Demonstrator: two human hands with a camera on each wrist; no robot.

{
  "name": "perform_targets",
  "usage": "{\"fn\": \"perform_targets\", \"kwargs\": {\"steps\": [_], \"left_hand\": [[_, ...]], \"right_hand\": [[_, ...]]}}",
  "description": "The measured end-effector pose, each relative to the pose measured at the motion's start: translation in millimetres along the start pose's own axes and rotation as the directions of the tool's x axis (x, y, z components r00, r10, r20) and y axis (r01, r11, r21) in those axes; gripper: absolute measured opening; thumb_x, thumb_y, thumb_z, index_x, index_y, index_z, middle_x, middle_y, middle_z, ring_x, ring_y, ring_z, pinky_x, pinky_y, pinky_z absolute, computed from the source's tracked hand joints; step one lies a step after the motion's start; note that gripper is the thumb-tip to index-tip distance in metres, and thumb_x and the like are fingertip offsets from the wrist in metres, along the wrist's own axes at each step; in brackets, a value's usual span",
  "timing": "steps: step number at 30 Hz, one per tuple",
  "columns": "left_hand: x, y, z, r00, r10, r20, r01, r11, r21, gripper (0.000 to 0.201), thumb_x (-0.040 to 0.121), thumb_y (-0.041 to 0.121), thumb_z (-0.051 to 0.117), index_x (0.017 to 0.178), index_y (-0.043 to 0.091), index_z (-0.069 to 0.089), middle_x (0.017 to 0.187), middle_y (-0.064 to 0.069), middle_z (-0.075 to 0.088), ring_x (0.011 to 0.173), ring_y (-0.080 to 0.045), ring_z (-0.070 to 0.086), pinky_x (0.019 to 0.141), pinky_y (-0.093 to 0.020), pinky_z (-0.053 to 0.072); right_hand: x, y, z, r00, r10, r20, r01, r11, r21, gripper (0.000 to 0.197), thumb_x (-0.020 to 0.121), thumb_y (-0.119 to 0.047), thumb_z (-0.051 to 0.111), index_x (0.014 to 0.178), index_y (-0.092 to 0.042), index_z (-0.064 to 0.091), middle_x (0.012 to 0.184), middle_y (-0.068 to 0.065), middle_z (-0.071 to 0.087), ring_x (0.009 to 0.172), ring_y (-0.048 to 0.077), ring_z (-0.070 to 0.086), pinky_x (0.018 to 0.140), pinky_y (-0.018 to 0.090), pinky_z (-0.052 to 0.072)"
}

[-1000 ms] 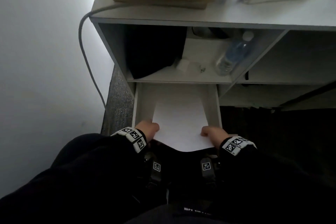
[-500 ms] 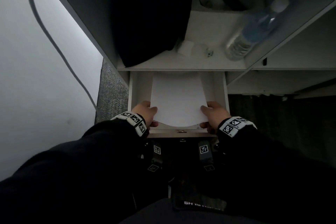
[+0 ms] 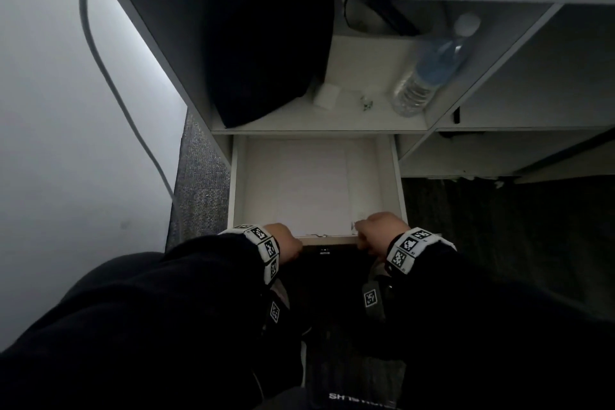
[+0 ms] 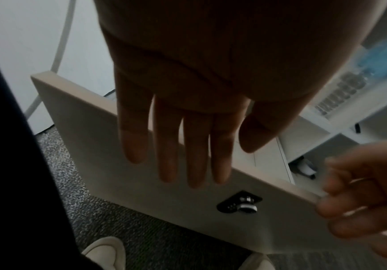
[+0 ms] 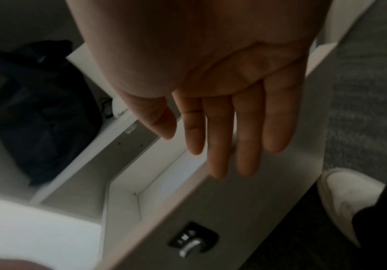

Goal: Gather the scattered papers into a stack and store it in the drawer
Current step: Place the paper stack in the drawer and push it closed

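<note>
The white paper stack [image 3: 312, 186] lies flat inside the pulled-out drawer [image 3: 238, 183], free of both hands; a strip of the stack [image 5: 176, 180] shows behind the front panel in the right wrist view. My left hand [image 3: 286, 243] hangs with straight fingers [image 4: 171, 155] over the outside of the drawer front [image 4: 84, 146], left of the lock knob [image 4: 245, 206]. My right hand [image 3: 376, 233] lays straight fingers [image 5: 220, 146] over the front panel's top edge [image 5: 245, 201], right of the lock knob [image 5: 190, 244]. Neither hand holds anything.
The open shelf above the drawer holds a dark bag [image 3: 266, 66], a small white box [image 3: 327, 95] and a water bottle [image 3: 429, 76] lying on its side. A grey cable [image 3: 109, 76] hangs along the left wall. My white shoes [image 4: 104, 254] stand on the carpet below.
Both hands held the paper stack at the drawer's mouth. Now the stack lies in the drawer, and both hands have let go and moved back to the drawer front.
</note>
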State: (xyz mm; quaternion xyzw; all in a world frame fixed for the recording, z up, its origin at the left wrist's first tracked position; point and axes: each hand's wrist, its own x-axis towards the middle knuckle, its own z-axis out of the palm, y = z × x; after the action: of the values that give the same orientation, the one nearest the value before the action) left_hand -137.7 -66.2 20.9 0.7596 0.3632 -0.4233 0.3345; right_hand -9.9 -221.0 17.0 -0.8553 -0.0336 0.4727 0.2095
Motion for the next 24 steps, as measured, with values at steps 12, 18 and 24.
{"fn": "perform_targets", "kwargs": {"steps": [12,18,24], "left_hand": [[24.1,6.0,-4.8,0.986,-0.023,-0.164,0.024,1.0,0.004,0.034,0.094,0.028,0.044,0.065,0.012,0.048,0.068,-0.004,0.048,0.079,-0.026,0.053,0.069,-0.028,0.04],[31.4,9.0,-18.2,0.91,0.135,-0.391,-0.15,0.989,-0.01,0.042,0.088,0.027,0.047,0.126,0.015,0.058,0.129,-0.015,0.06,0.118,-0.035,0.055,0.097,-0.035,0.043],[34.3,14.7,-38.1,0.828,0.16,-0.538,-0.242,0.967,-0.085,0.058,0.089,0.026,0.05,0.146,0.026,0.038,0.162,-0.006,0.014,0.146,-0.034,0.016,0.117,-0.039,0.016]], "right_hand": [[11.3,1.2,-8.1,0.979,-0.191,-0.071,0.171,0.96,-0.221,0.03,0.088,-0.039,0.047,0.083,-0.018,0.068,0.089,0.003,0.07,0.083,0.023,0.063,0.064,0.028,0.039],[19.6,-14.5,-5.1,0.941,-0.329,-0.082,0.327,0.944,-0.041,0.015,0.086,-0.033,0.061,0.096,-0.026,0.071,0.108,-0.004,0.066,0.115,0.025,0.06,0.096,0.031,0.044],[31.5,-26.1,-13.1,0.912,-0.395,-0.109,0.405,0.909,0.094,0.021,0.089,-0.02,0.065,0.109,-0.022,0.073,0.164,0.013,0.02,0.153,0.019,0.015,0.114,0.02,0.015]]}}
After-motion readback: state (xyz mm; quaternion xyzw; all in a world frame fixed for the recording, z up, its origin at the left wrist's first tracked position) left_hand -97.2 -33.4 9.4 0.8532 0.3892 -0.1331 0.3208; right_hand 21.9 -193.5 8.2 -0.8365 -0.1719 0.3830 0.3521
